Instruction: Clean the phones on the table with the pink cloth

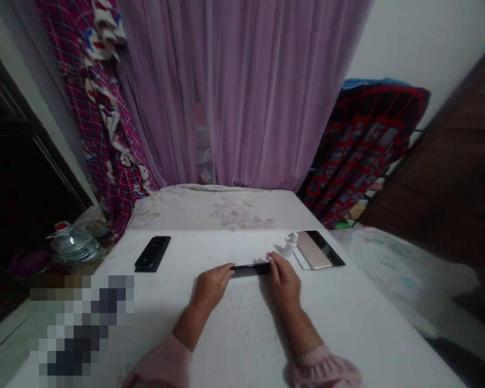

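Observation:
Between my two hands is a thin black smartphone point(250, 270), held sideways and seen nearly edge-on, just over the white table. My left hand point(212, 288) grips its left end, thumb along the near edge. Its right end is in my right hand point(286, 281), with the fingers mostly hidden behind it. Something small and pale pink shows at the right fingertips; I cannot make out what it is. Just beyond my right hand stands a small white spray bottle point(290, 245). Next to it lie a rose-gold phone or tablet point(314, 250) and a black one point(327, 249), overlapping.
At the left of the white table point(242, 334) lies a dark phone point(152, 253) on a dark flat case or second device. A large water bottle point(75, 242) stands on the floor at left. Purple curtains point(258, 97) hang behind the table. A blurred-out patch covers the lower left.

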`<action>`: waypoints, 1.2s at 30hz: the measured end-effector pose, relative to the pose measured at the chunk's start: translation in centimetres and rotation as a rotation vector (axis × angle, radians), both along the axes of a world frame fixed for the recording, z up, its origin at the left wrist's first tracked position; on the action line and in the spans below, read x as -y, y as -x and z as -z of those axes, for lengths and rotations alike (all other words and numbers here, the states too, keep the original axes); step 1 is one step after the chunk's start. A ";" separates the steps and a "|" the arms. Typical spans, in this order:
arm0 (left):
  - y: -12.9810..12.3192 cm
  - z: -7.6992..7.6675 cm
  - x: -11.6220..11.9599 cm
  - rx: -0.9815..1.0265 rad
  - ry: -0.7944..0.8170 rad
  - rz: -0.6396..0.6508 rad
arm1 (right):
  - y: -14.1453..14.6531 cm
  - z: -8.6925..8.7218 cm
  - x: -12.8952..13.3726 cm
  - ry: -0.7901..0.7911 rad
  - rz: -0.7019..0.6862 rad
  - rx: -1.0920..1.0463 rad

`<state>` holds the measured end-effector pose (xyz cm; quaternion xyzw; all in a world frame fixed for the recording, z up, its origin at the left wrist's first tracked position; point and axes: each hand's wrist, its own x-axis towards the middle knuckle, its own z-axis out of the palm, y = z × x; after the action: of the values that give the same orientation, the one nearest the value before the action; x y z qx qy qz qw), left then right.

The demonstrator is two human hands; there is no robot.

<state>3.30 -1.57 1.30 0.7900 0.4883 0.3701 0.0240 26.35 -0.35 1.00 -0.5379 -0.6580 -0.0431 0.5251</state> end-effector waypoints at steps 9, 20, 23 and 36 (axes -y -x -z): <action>-0.2 -0.1 0.0 0.080 0.025 0.018 | 4.6 -0.7 1.1 -0.068 0.011 0.248; -0.2 -0.2 -0.1 0.084 0.059 0.030 | 4.4 -0.3 1.4 -0.064 -0.007 0.350; -0.1 -0.1 -0.1 0.088 0.068 0.020 | 1.7 -0.2 1.1 -0.055 0.036 0.395; -0.2 -0.1 -0.2 0.075 0.046 0.034 | 5.4 -0.1 1.6 -0.045 0.017 0.308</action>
<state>3.49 -1.39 1.35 0.7829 0.4820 0.3877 0.0669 20.99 -1.97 1.11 -0.5186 -0.7250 -0.1443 0.4297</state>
